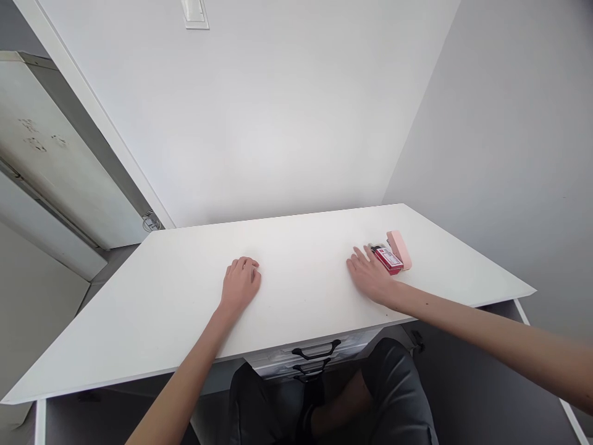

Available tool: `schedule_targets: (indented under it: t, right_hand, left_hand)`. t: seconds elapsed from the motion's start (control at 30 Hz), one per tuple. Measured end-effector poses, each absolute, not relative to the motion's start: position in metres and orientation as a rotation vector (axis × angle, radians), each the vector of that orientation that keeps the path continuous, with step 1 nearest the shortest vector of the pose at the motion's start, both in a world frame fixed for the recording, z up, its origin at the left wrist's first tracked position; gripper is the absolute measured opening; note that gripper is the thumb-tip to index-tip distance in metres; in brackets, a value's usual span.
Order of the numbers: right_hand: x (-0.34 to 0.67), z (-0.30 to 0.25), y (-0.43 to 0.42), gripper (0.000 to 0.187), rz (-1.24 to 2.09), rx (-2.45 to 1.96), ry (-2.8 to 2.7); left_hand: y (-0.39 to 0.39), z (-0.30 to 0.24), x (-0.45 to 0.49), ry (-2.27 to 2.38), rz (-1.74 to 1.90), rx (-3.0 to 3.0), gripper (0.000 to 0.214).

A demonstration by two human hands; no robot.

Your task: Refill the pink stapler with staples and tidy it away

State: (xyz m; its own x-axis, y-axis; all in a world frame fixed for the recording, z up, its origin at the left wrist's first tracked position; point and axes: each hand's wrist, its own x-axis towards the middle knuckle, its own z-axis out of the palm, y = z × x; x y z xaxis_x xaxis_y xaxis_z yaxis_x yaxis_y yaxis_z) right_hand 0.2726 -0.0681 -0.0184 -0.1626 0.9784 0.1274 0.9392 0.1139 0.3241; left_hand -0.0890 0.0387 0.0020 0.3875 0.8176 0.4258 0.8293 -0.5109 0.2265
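Note:
My left hand (241, 284) rests on the white desk (296, 272), left of the middle. Its fingers are loosely curled inward, with nothing visible in them. My right hand (370, 276) lies flat on the desk with its fingers apart, holding nothing. Just right of its fingers is a small red box with a white label (389, 260), perhaps touching them. A pink stapler (399, 250) lies against the far right side of the box. Small dark items (375, 248) show at the box's upper left end, too small to name and partly hidden by my fingers.
Below the desk edge are drawers with black handles (316, 352), close above my legs (393, 389). A white wall (296, 123) stands behind the desk, with a switch plate (195, 13) high up. A grey wall (519, 142) borders the right side. Pale panels (55, 154) lean at far left.

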Motion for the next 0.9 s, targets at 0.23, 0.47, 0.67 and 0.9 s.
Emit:
schedule_targets:
  t: [0.23,0.47,0.67,0.9]
  right_hand:
    - [0.219,-0.029,-0.085,0.053,0.189,2.142,2.539]
    - [0.21,-0.04,-0.085,0.057,-0.069,2.462,2.614]
    - [0.212,-0.039,-0.085,0.055,-0.132,2.523,2.602]
    - [0.215,-0.041,-0.083,0.05,-0.176,2.569,2.663]
  left_hand:
    - [0.038,0.003,-0.089,-1.522,-0.741,-2.58,0.024]
    - [0.025,0.002,-0.084,-1.448,-0.705,-2.608,0.029]
    - [0.009,-0.001,-0.079,-1.462,-0.671,-2.636,0.034]
    - [0.0,-0.005,-0.089,-1.525,-0.649,-2.704,0.041]
